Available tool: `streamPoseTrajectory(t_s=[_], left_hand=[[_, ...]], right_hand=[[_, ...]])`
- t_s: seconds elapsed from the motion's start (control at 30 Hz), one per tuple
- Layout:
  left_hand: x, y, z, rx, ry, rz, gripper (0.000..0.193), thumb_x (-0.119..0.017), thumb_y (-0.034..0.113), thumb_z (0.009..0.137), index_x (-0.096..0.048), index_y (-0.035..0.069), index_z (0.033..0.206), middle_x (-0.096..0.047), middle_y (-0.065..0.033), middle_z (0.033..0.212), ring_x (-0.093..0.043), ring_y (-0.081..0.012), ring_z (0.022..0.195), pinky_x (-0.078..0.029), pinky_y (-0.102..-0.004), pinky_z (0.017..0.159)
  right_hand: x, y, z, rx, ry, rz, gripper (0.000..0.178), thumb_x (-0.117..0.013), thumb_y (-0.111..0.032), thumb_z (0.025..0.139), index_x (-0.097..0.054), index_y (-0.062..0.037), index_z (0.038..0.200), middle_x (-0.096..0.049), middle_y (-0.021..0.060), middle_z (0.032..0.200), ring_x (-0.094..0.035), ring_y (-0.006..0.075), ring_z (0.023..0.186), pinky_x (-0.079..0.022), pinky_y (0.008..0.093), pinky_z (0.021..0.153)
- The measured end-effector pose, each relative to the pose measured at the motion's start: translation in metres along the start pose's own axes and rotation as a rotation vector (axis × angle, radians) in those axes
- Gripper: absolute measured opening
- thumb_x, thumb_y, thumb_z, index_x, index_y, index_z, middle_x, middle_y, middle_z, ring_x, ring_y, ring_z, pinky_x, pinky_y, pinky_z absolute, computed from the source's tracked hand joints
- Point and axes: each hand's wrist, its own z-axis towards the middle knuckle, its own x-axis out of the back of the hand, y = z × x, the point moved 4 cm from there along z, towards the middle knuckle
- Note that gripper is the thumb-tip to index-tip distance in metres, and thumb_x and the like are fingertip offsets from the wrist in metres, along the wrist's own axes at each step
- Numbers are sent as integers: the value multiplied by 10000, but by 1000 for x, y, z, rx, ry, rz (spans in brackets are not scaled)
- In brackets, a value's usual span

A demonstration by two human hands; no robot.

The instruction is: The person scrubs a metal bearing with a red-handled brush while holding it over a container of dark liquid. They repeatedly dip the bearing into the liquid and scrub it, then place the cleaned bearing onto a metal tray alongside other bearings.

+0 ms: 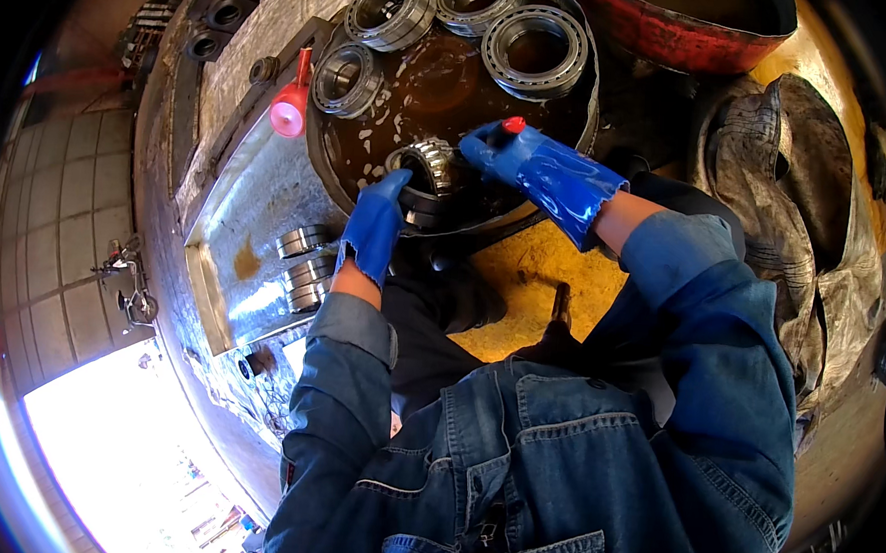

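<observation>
Your left gloved hand [378,218] grips the left side of a tapered roller bearing [435,164] at the centre of the frame, just inside the near edge of the round pan [320,175] of dark liquid. Your right gloved hand [499,154] is closed around a red-ended handle [513,125], right of the bearing; you cannot tell what its other end touches. Four assembled bearings [535,53] sit along the pan's far side, upper centre. Bearing rings [308,284] lie in the metal tray [215,227], left of centre.

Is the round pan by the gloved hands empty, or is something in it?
Not empty: the pan holds dark liquid flecked with pale patches, and metal bearings sit inside its rim.
</observation>
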Motion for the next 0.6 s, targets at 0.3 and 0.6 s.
streamPoseTrajectory(t_s=[0.3, 0.6], left_hand=[[24, 10, 28, 51, 142, 944, 621, -807, 325, 759, -707, -37, 1253, -765, -202, 1083, -738, -331, 1015, -553, -411, 934], [30, 5, 25, -253, 27, 992, 763, -766, 406, 770, -599, -1, 1393, -704, -251, 1248, -697, -378, 1131, -536, -431, 1010]], right_hand=[[-15, 2, 54, -20, 35, -143, 398, -678, -400, 948, -763, -31, 1072, -766, 152, 950, -707, 250, 858, -561, 374, 831], [17, 6, 53, -271, 243, -344, 520, -685, -520, 917, -740, -65, 1163, -762, 188, 1113, -714, 378, 1061, -552, 438, 953]])
